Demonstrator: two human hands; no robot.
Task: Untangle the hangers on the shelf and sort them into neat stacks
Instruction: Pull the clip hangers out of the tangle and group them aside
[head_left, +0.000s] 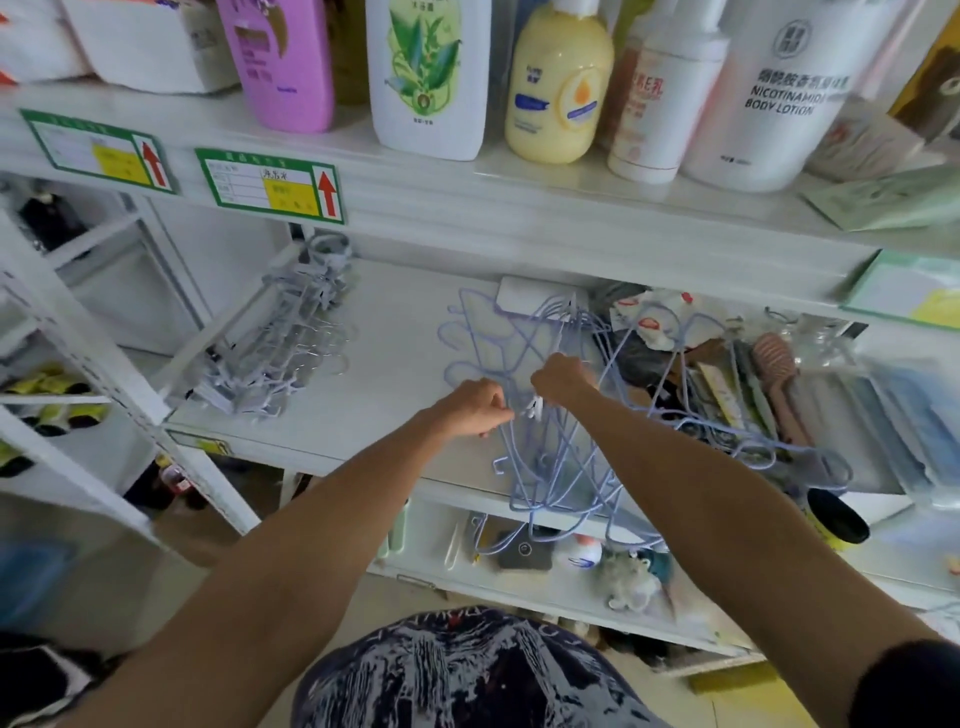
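Lilac wire hangers (550, 457) hang tangled from both closed grips, left hand (475, 408) and right hand (563, 379).

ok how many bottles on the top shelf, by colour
purple bottle: 1
white bottles: 3 (leaf-print bottle, slim bottle, body lotion bottle)
yellow bottle: 1
total: 5 in clear view; others behind are hidden

Both hands, left (475, 408) and right (563, 376), closed on tangled lilac hangers (561, 467) overhanging the white shelf (395, 364); grey hanger stack (283, 353) lying well apart, leftward.
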